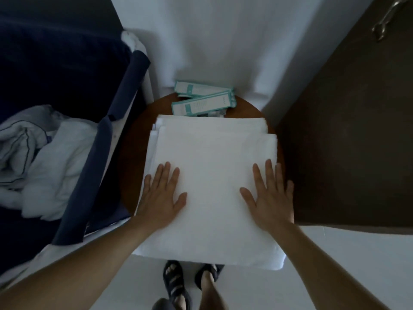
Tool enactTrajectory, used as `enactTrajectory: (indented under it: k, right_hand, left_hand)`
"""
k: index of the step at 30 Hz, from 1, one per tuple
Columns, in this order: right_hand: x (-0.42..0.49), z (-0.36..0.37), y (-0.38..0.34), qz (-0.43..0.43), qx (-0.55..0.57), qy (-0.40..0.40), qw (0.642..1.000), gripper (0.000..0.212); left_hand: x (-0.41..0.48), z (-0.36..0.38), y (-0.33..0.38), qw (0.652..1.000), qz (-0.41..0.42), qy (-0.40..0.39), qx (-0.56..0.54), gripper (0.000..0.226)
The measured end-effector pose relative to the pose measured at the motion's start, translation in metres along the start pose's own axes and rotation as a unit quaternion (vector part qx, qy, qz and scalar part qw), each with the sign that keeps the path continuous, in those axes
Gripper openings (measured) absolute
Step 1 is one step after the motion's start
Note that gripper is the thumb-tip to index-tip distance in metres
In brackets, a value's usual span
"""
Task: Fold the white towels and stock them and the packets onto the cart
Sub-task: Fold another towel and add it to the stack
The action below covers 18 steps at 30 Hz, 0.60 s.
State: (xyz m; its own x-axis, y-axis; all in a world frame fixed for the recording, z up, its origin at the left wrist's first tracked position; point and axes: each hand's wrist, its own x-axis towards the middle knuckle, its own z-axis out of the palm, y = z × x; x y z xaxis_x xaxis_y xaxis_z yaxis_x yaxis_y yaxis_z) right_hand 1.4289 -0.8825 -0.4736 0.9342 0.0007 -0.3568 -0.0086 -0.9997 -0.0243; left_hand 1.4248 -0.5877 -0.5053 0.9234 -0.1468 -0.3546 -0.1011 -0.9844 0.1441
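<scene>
Centrally, lower half of frame: folded white towel (212,175), large and flat, topmost on a round brown counter (134,148); its near edge overhangs the counter rim.

- Second folded towel (214,124): underneath the first, its far edge and left layers showing just above it.
- Left hand (162,198): released, palm down, fingers straight, resting flat on the top towel's left part.
- Right hand (270,195): released, palm down, fingers spread, flat on the towel's right part, near its edge.
- Packets (203,102): white with teal borders, overlapping one another, at the counter's far side, upper centre, just beyond the towels.
- Cart (93,153): left of frame, navy fabric on a white frame, just beside the counter.
- Crumpled white linen (44,157): inside the cart, some pieces with dark piping.
- Dark brown door (346,130): right side; metal handle (384,21) upper right.
- Dark sandals (174,280): bottom centre, on a pale floor.
</scene>
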Motion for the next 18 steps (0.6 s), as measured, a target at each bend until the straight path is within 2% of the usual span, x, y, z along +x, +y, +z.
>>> enactTrajectory:
  k: [4, 9, 12, 15, 18]
  right_hand:
    - [-0.023, 0.018, -0.003, 0.005, -0.012, -0.030, 0.999, 0.080]
    - [-0.024, 0.030, -0.004, 0.015, 0.012, -0.014, 1.000, 0.073]
    - [-0.040, 0.021, -0.007, 0.053, 0.113, 0.013, 0.992, 0.073]
    - [-0.061, 0.013, -0.004, 0.175, 0.276, 0.014, 0.945, 0.076]
    - [-0.069, 0.010, 0.002, 0.264, 0.382, -0.044, 0.885, 0.072]
  left_hand:
    - [-0.019, 0.013, -0.011, 1.000, 0.010, -0.015, 0.020, 0.097]
    - [-0.012, 0.015, -0.011, 0.999, 0.009, -0.046, 0.015, 0.079]
    - [-0.023, 0.010, -0.013, 1.000, 0.002, -0.028, -0.013, 0.072]
    - [-0.042, 0.011, -0.021, 0.986, -0.070, 0.052, -0.143, 0.074]
    - [-0.058, 0.005, -0.019, 0.916, -0.182, 0.044, -0.355, 0.065]
